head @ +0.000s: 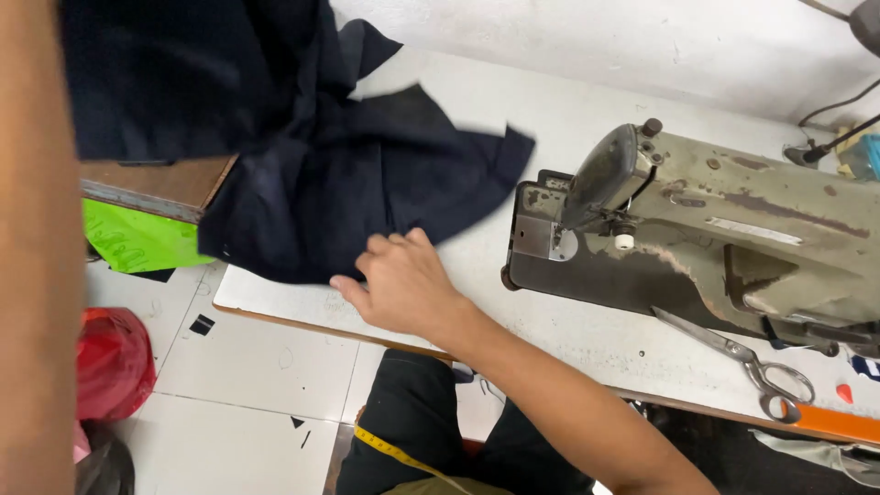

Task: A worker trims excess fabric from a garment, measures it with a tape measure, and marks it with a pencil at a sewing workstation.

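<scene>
Right-hand grip (399, 280) seen loosely curled, fingertips laid on the near edge of the dark navy cloth (367, 183); nothing clenched. Cloth is spread up-left across the bench (568, 321). Left forearm (37, 247) is seen; its grip unseen.

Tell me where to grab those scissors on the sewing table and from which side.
Take the scissors by the ring handles, at the right end near the orange ruler. They lie flat on the table with the blades pointing up-left toward the sewing machine, so come from the table's near edge on the right, probably with the right hand, which now rests beside the dark cloth.
</scene>
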